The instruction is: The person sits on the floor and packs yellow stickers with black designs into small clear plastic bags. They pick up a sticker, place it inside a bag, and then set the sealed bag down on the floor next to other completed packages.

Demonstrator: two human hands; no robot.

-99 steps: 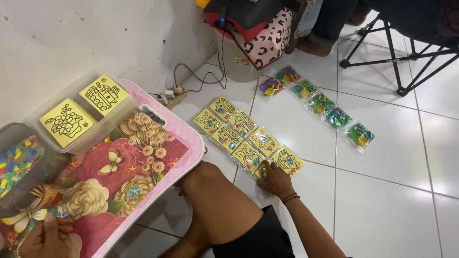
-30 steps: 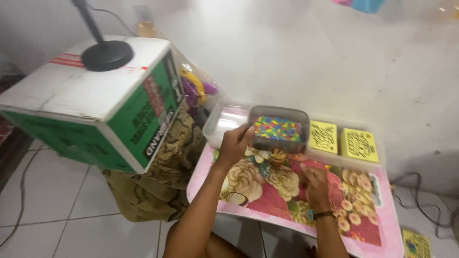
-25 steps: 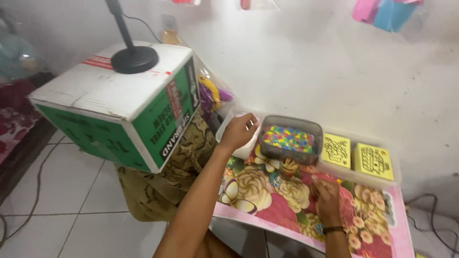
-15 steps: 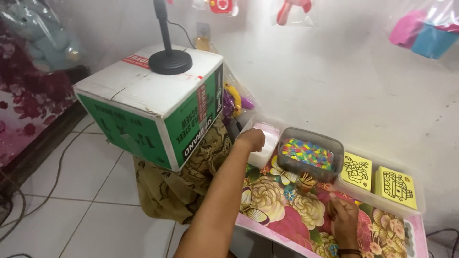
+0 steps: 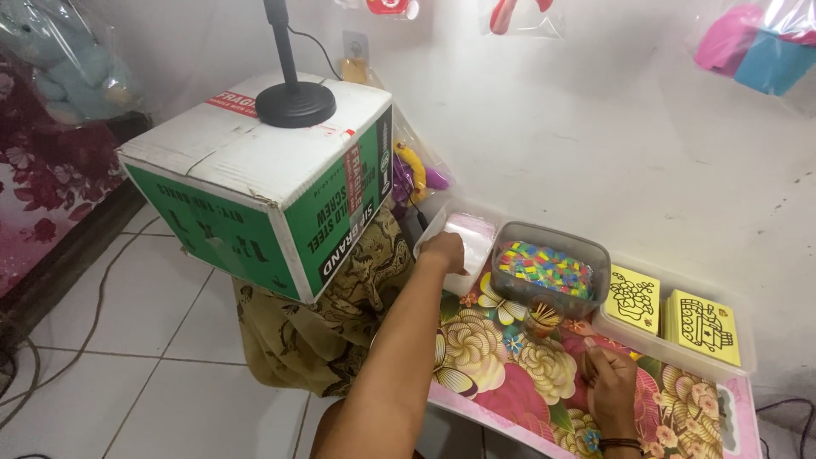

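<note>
My left hand reaches out to a pile of clear plastic bags at the left end of a long clear tray and closes on its near edge. Beside the pile stands a clear tub of small colourful pieces. My right hand rests on the low floral table, its fingers curled shut; whether it holds anything small I cannot tell. A little cup of sticks stands between my hands. Two stacks of yellow picture cards lie in the tray to the right.
A large green and white cardboard box sits left of the table on a brown patterned cloth, with a black round stand base on top. Yellow and purple toys lean by the white wall. Cables run over the tiled floor.
My view has swung from the floor cards up to the table and box. My left hand has stretched out to the pile of bags; my right hand has stayed on the table.
</note>
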